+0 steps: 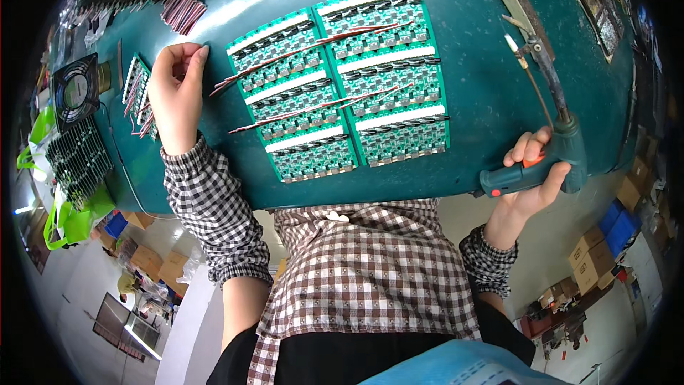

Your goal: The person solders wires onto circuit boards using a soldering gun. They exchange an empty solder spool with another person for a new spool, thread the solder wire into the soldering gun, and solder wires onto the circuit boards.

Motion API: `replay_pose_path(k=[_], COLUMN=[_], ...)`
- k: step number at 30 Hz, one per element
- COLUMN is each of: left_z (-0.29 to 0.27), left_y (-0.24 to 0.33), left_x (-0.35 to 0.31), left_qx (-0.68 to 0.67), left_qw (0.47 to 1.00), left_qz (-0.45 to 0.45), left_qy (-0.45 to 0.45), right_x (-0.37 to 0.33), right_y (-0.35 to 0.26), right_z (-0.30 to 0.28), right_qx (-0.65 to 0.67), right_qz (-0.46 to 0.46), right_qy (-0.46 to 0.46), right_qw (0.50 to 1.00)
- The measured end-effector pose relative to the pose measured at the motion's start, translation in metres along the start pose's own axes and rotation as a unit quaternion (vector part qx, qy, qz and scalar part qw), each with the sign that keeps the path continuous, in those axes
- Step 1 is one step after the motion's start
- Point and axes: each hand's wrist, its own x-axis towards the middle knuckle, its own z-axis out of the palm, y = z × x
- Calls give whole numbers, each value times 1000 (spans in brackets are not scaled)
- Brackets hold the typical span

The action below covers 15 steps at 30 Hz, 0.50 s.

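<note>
My left hand (177, 94) has its thumb and forefinger tips together; I cannot tell whether anything is between them. My right hand (529, 196) is wrapped around the handle of a green soldering gun (571, 144), its slim tip pointing away from me. Between my hands, green circuit boards (360, 82) lie in two columns on the green tabletop (474, 64), red-and-black wires (285, 59) across them. Beyond my left fingertips sits a wire bundle (184, 10); farther left, a black fan (75, 91).

green tabletop (484, 78), pale floor (545, 257)
</note>
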Motion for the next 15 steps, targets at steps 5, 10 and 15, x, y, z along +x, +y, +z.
replay_pose_path(k=[5, 10, 15], left_z=[0, 22, 55], left_y=[4, 74, 111], left_x=[2, -40, -31], left_qx=[29, -13, 53], left_qw=[999, 991, 957], left_qz=[12, 125, 285], left_qy=[25, 35, -15], right_x=[0, 2, 3], right_y=[-1, -3, 1], right_z=[-2, -3, -2], right_qx=[-8, -19, 1], right_qz=[4, 2, 0], right_qy=[7, 9, 9], right_qw=[1000, 1000, 1000])
